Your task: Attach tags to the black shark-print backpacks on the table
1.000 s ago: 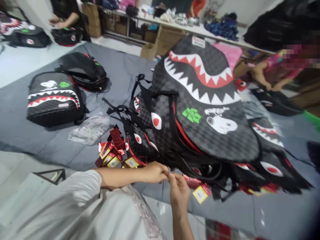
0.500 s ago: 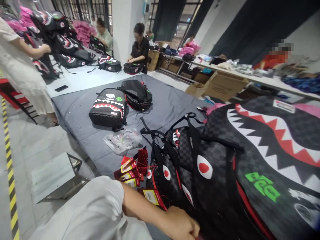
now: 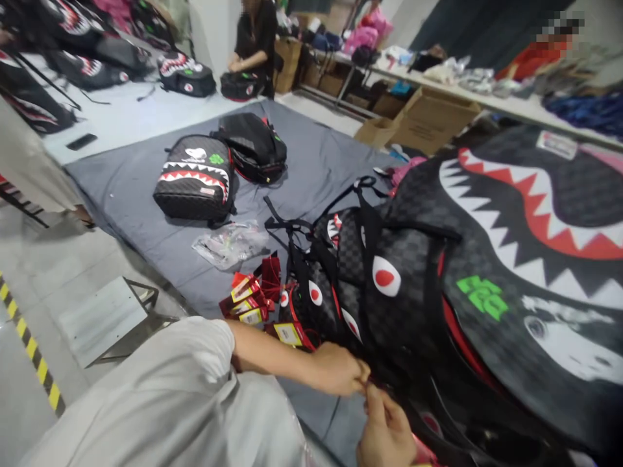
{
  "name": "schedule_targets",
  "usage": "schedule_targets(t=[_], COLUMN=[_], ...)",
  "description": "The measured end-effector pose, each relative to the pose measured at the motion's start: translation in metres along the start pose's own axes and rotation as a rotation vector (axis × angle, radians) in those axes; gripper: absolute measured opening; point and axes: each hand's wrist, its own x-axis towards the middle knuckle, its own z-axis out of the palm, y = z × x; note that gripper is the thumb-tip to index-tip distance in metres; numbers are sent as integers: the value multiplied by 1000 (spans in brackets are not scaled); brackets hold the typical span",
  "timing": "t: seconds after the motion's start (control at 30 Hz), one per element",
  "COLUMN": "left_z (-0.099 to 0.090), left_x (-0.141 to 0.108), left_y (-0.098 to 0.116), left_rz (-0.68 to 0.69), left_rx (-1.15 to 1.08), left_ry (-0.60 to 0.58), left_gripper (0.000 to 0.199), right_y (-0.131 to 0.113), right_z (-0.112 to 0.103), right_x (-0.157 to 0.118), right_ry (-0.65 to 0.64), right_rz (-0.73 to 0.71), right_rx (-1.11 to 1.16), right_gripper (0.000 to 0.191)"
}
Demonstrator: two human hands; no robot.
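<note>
My left hand reaches in from a pale grey sleeve, its fingers pinched. Almost touching its fingertips, my right hand is also closed in a pinch at the bottom. Something small and dark red seems to lie between them, too small to make out. Beside both hands stands a row of black checkered backpacks with shark mouths, red-and-white eyes and green patches. Red hang tags with yellow-edged labels lie left of them, above my forearm. Another red tag shows partly beside my right hand.
Two backpacks sit further back on the grey cloth, near a clear plastic bag. A stool stands on the floor at left. Cardboard boxes and a long loaded table are behind. A person in black handles a bag.
My right hand has come into view and met my left at the fingertips. My left hand has moved up in the picture. The view has shifted, with the backpacks appearing higher and further left.
</note>
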Motion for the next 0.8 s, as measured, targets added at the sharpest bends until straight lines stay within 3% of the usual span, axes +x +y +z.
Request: schedule_targets(t=[0.07,0.2,0.3,0.43,0.8], left_z=[-2,0,1,-1,-2], left_x=[-5,-8,-7,-7,-7], left_y=[1,-1,-2,-3,-10], left_rz=[-15,72,89,92,74], left_rx=[-16,-22,-6,-13,-69], left_ry=[38,11,65,-1,88], left_gripper=[24,26,22,24,21], right_y=[-7,-21,-24,-25,-35], right_z=[3,8,9,11,23], right_x=[-7,-14,-16,-18,-20], right_ry=[53,90,96,114,100], right_rz=[69,45,70,98,89], right_rx=[8,44,64,78,203], right_gripper=[42,44,42,39,43])
